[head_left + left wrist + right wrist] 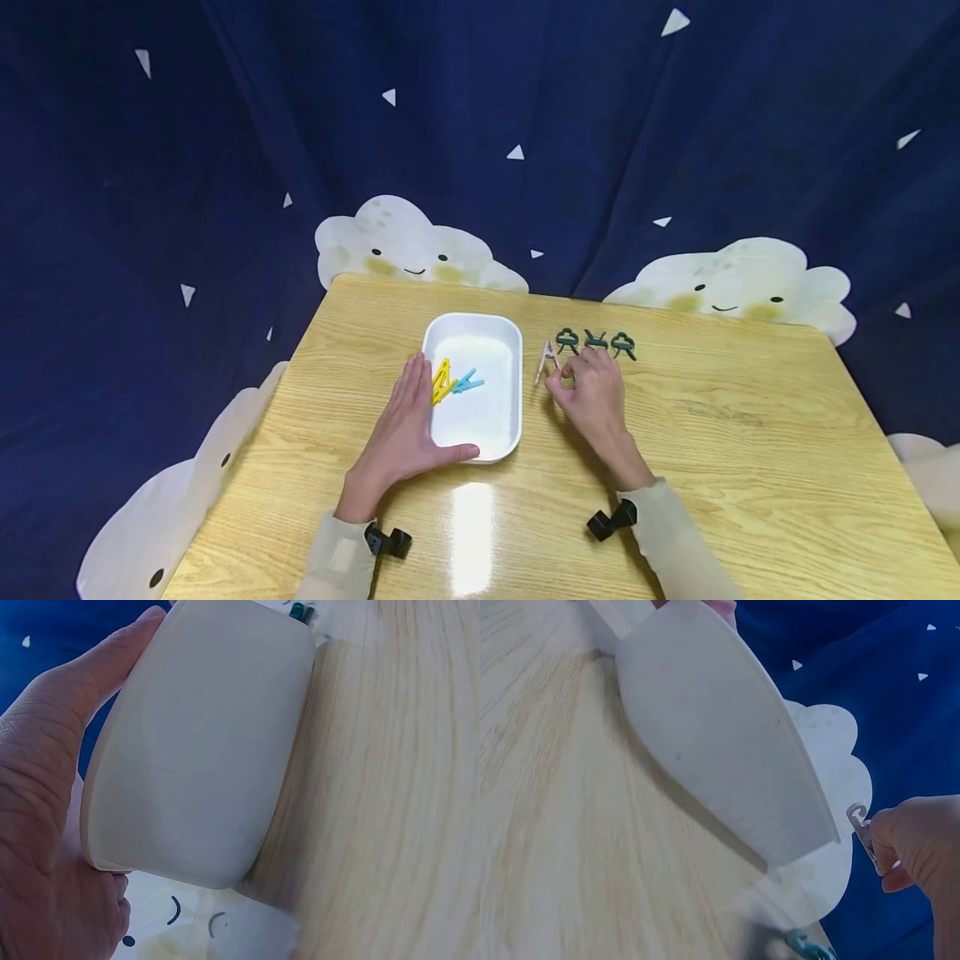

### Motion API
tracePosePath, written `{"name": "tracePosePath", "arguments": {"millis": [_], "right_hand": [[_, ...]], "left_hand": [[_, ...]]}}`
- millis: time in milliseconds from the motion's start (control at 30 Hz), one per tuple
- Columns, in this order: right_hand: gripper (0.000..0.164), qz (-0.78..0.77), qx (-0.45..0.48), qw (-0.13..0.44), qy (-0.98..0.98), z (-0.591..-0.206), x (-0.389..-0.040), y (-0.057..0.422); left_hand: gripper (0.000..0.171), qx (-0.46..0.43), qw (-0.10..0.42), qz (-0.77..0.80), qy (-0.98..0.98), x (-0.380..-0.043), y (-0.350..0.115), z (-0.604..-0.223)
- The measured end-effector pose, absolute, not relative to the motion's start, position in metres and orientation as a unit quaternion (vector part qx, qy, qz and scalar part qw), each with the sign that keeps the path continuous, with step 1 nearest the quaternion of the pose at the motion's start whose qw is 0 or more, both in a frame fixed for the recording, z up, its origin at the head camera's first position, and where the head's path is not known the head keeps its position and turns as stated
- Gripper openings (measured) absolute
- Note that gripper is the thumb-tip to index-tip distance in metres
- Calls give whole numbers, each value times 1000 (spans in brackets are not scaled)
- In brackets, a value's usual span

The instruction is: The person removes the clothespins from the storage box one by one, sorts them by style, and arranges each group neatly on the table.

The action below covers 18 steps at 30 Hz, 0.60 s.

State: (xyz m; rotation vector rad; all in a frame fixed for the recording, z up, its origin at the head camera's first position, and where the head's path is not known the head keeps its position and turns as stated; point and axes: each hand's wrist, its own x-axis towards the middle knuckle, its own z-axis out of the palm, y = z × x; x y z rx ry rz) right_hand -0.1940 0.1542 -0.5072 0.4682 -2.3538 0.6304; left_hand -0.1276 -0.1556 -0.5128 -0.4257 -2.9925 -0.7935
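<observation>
A white plastic tray stands on the table. Along its left side lie the straight fingers of my left hand, with the thumb over the near rim. Inside the tray are yellow clothespins and a light blue clothespin. To the right of the tray, my right hand pinches a pale pink clothespin between thumb and finger. The right wrist view shows this pink clothespin sticking out from the fingertips. In the left wrist view the tray's outer wall covers most of its contents.
Dark green clips stand in a row just beyond my right hand: a left one, a middle one and a right one. The wooden table ends at a dark blue curtain with cloud prints.
</observation>
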Motion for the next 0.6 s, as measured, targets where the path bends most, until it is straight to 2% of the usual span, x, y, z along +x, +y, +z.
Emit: {"name": "tracePosePath", "arguments": {"millis": [600], "right_hand": [[17,225,153,329,-904,-523,-189,194]], "left_hand": [[153,-137,15,-262,-955,-127,-156,-512]]}}
